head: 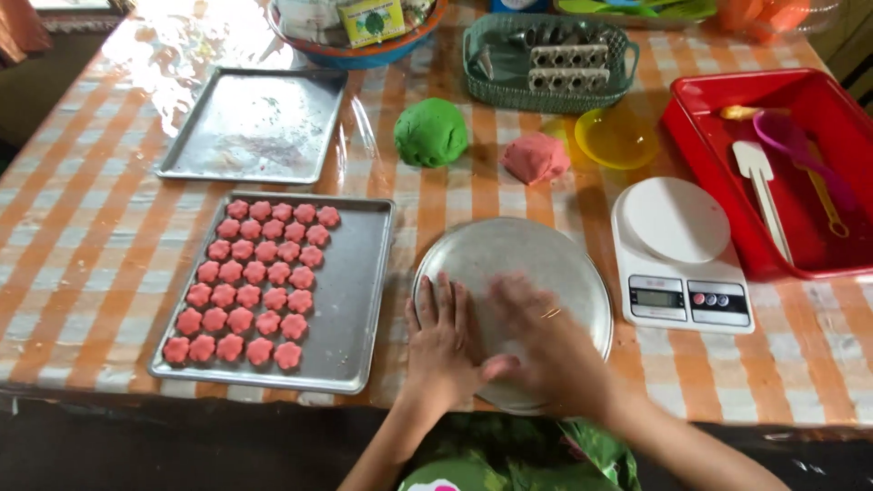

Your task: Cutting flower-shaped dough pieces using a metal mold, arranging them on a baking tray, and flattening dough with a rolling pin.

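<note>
My left hand lies flat, fingers apart, on the near left part of a round metal plate. Over the plate's near middle my right hand is blurred with motion, palm down; I cannot tell whether anything lies under it. To the left sits a metal baking tray with several rows of pink flower-shaped dough pieces. Beyond the plate rest a green dough ball and a smaller pink dough lump.
A white kitchen scale stands right of the plate. A red tray with a spatula and spoons sits far right. An empty metal tray, a yellow bowl and a green basket lie farther back.
</note>
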